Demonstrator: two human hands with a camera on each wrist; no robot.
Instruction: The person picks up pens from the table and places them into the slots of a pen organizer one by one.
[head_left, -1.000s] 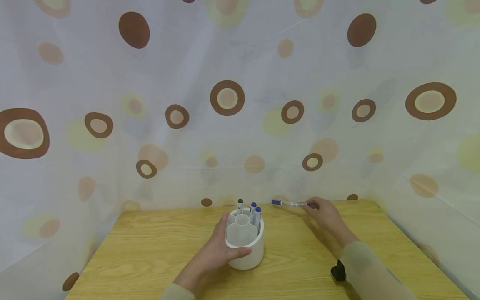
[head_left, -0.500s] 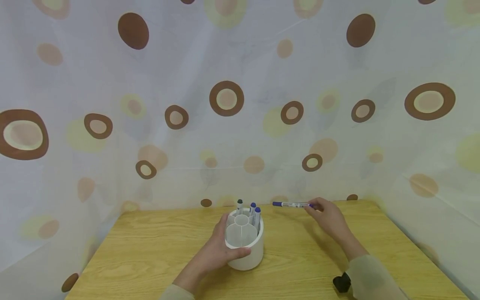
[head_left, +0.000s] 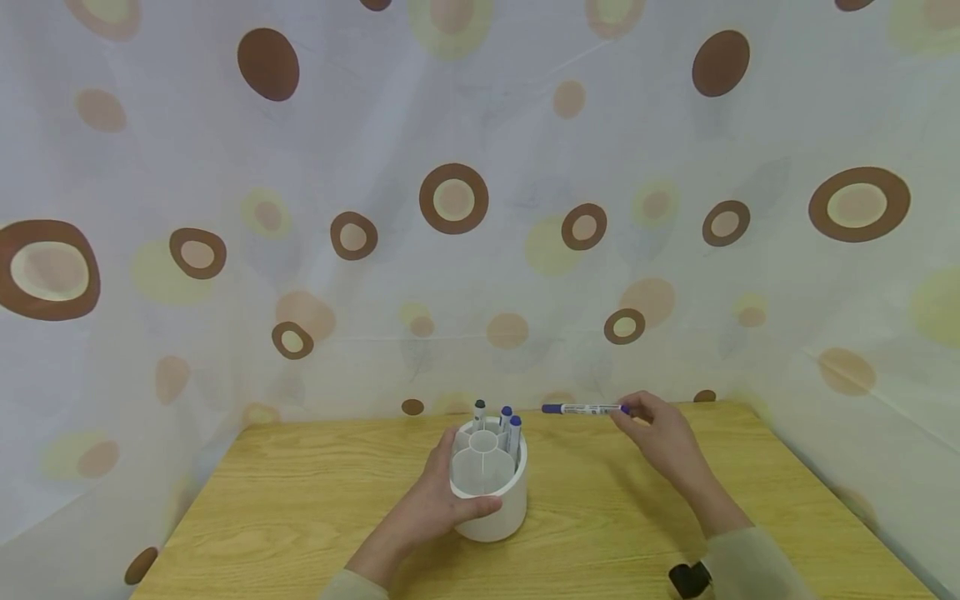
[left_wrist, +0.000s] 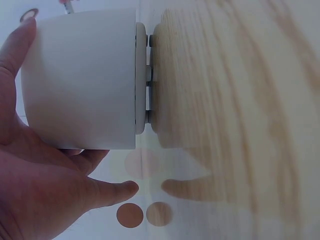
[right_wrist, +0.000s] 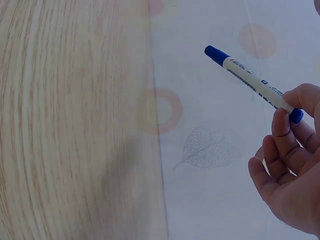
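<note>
My left hand (head_left: 423, 508) grips a white round pen holder (head_left: 495, 518), thumb across the front and fingers along its left side. Divided compartments show inside it. A dark-capped marker (head_left: 479, 415) and two blue-capped markers, one at the right rim (head_left: 514, 435), stand in its back and right compartments. Seen from the left wrist, the holder's wall (left_wrist: 80, 80) rises above a base ring close to the table. Off to the right, my right hand (head_left: 667, 437) pinches a blue-and-white marker (head_left: 588, 409) by one end. In the right wrist view this marker (right_wrist: 255, 82) slants, its blue cap pointing away from the fingers.
A wood-grain table (head_left: 300, 483) lies under both hands. Patterned sheeting (head_left: 480, 275) with brown and yellow circles closes off the back and both sides. Near the right sleeve is a small black object (head_left: 688, 578).
The right hand has lifted slightly and drawn a little toward me at the wrist, still pinching the marker, which now lies nearly level. The left hand and pen holder stay in place.
</note>
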